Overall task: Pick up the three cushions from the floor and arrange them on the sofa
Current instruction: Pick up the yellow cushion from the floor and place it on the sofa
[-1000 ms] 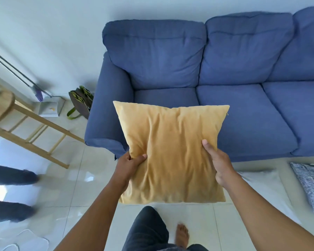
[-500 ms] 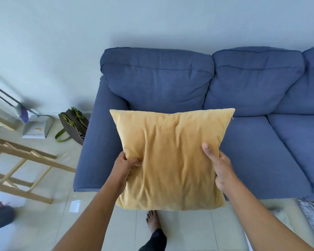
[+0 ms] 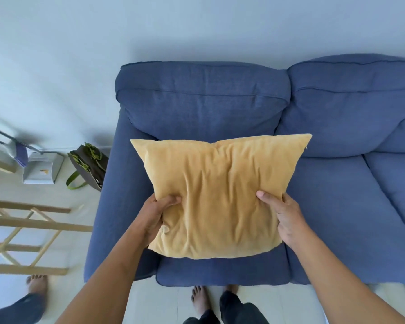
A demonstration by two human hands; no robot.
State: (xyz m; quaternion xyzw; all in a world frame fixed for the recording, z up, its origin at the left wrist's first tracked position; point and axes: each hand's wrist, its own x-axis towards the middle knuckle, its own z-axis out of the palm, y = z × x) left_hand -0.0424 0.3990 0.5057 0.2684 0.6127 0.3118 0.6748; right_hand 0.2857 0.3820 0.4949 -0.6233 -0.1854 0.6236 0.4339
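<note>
1. Yellow velvet-like cushion [image 3: 220, 197] is held in both hands over the leftmost seat of the blue sofa [image 3: 337, 206], its far edge up against the left back pillow; whether its near edge rests on the seat cannot be told.
2. Left hand [image 3: 156, 218] grips the cushion's near left edge, thumb pressed into the top face and the other fingers curled underneath out of sight.
3. Right hand [image 3: 288, 220] grips the near right edge, thumb laid on the fabric, the remaining fingers close together and wrapped around the side.
4. Fabric is creased and dented between the two thumbs.
5. Two bare feet [image 3: 200, 300] in dark trousers stand on the pale tiled floor [image 3: 154, 300] just near of the sofa front.
6. Left of the sofa arm, a dark bag with green straps [image 3: 89, 169] leans beside a grey dustpan [image 3: 42, 169] against the wall.
7. Wooden rack [image 3: 28, 232] stands at the left edge, with another person's bare foot [image 3: 36, 285] near it.
</note>
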